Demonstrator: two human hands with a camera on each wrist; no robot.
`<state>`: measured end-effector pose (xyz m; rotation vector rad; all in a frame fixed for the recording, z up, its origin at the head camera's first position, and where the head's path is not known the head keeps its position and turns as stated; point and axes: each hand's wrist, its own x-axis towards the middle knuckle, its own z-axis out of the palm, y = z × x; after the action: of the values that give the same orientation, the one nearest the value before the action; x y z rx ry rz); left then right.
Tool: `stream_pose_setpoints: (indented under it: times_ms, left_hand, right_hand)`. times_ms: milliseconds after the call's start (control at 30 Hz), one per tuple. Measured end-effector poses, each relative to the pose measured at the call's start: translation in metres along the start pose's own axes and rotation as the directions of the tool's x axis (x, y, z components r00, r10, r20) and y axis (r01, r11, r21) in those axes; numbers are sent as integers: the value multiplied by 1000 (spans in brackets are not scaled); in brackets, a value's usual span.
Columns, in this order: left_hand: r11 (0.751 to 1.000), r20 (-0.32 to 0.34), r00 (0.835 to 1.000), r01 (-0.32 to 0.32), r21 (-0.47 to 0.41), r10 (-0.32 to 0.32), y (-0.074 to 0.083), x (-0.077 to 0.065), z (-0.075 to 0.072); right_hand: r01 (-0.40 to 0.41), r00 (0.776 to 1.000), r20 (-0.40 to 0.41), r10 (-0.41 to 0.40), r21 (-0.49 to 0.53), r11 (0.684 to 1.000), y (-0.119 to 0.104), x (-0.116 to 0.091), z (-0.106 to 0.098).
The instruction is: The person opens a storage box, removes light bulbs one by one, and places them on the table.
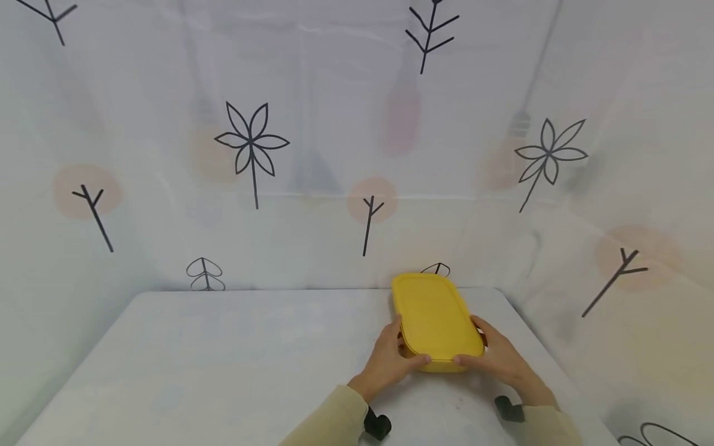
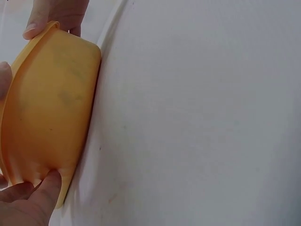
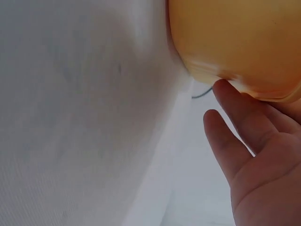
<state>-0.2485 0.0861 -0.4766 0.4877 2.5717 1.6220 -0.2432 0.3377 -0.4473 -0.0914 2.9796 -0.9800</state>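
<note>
A yellow lidded food container is at the far right of the white table, its long sides running away from me. My left hand grips its near left corner, thumb on the near edge and fingers along the left side. At the near right corner my right hand holds it the same way, thumb at the front. The left wrist view shows the container's side wall, with its base at the tabletop. In the right wrist view, right-hand fingers touch the wall from the side. What is inside the container is hidden.
The white tabletop stretches to the left of the container. A pale curtain with plant drawings hangs right behind the table's back edge and along both sides. Dark bands are on both wrists by the sleeves.
</note>
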Motion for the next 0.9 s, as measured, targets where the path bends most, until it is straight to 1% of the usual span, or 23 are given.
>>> stream_pose_setpoints:
  times_ms: [100, 233, 300, 467, 600, 733, 900]
  left_hand:
    - [1000, 6, 1000, 0, 3, 0, -1, -2, -5]
    - [1000, 7, 1000, -4, -22, 4, -3, -4, -12]
    - [999, 2, 1000, -21, -37, 21, -5, -6, -15]
    - [998, -1, 999, -43, -55, 43, -11, -7, -22]
    - [997, 6, 999, -41, -70, 41, -13, -9, -27]
    - [996, 8, 999, -46, -76, 47, -15, -12, -33]
    - [996, -4, 998, -57, -67, 56, -19, -15, -39]
  right_hand:
    - [4, 1000, -15, -4, 1, 1000, -1, 1, 4]
    - [24, 999, -23, -24, 13, 1000, -6, 2, 7]
    - [33, 999, -20, -33, 16, 999, -9, 2, 9]
    - [36, 999, -21, -35, 12, 999, -16, 4, 14]
    - [29, 999, -20, -29, 3, 1000, -19, 6, 18]
    - [26, 1000, -14, -26, 2, 1000, -22, 7, 22]
    - [59, 998, -24, -59, 15, 998, -27, 7, 28]
